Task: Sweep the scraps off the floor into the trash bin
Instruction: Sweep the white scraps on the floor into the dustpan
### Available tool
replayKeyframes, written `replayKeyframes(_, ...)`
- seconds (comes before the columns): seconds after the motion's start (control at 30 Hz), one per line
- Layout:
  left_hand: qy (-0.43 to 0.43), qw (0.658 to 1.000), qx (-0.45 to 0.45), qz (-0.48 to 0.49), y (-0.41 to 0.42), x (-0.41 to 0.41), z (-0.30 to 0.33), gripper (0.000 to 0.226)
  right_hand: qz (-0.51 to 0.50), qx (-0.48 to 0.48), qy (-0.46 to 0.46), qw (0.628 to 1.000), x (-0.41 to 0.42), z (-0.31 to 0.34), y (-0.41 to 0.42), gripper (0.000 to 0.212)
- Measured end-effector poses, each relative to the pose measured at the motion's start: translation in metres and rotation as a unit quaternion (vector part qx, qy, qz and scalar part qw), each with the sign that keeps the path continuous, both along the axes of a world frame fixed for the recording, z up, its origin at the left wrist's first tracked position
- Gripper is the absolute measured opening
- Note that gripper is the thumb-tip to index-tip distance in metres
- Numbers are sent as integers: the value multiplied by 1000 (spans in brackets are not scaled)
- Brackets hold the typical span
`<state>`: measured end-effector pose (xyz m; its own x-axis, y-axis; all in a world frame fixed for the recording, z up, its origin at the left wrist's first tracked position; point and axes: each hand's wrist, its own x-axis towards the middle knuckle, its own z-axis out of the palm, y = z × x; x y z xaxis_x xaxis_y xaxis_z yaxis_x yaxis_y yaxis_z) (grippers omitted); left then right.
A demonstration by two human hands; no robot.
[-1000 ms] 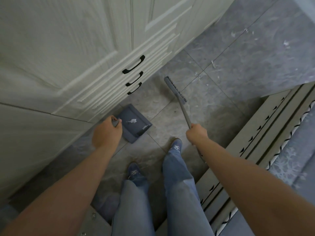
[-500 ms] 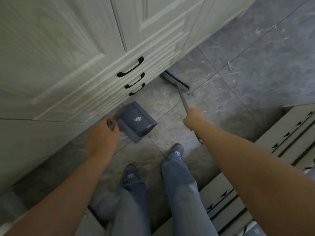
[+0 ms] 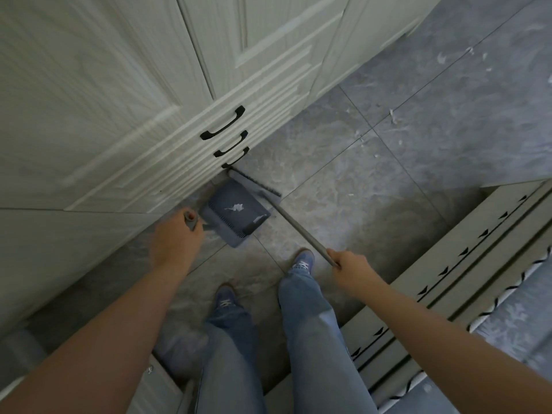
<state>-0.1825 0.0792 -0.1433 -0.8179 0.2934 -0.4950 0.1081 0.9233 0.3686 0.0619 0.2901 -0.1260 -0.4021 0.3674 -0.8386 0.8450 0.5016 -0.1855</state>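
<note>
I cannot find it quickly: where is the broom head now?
In the head view, the broom head lies on the floor at the cabinet base, just beyond the dustpan.

Single head-worn view — looks steeply down at the floor, close.

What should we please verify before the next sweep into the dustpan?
1. Left hand holds the dustpan handle: ok.
2. Right hand grips the broom handle: ok.
3. Broom head sits at the dustpan mouth, beside the cabinet: ok.
4. Dustpan lip flat on the floor: cannot tell.
5. Floor swept: not ok, white scraps lie on the tiles beyond the broom.
6. Trash bin in view: not ok.
</note>
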Motion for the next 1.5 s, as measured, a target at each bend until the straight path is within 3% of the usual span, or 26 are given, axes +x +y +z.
replayKeyframes(0.17,1,1000,1,-7,-1,-10,0,20,-106,52,-10,993,11,-9,18,38)
replayKeyframes(0.37,23,999,-8,-38,-2,-18,-6,21,-220,61,-34,973,-31,-49,17,31)
replayKeyframes(0.53,14,998,-16,-58,4,-18,-7,20,-244,-31,-32,969,-52,-56,-53,28)
replayKeyframes(0.67,7,996,-22,-82,20,-15,3,20,-362,-98,21,927,-28,-40,-76,27)
replayKeyframes(0.77,13,992,-8,-129,34,-10,8,20,-423,-94,42,900,-1,-30,-76,20)
replayKeyframes(0.93,13,976,-7,-219,77,-4,5,19,-485,-20,35,874,51,-23,-35,24)
replayKeyframes(1.1,14,969,-7,-247,139,7,-1,22,-558,81,44,825,98,-25,38,34)
replayKeyframes(1.27,27,951,17,-309,204,37,-8,29,-601,90,-3,795,128,-55,105,34)
replayKeyframes(1.33,36,940,18,-338,227,51,-9,30,-589,68,-19,805,126,-62,114,15)
replayKeyframes(1.47,42,915,3,-402,271,85,-8,27,-546,8,-52,836,115,-67,89,11)
replayKeyframes(1.5,43,908,-9,-417,281,93,-8,26,-548,-4,-50,835,115,-65,80,20)
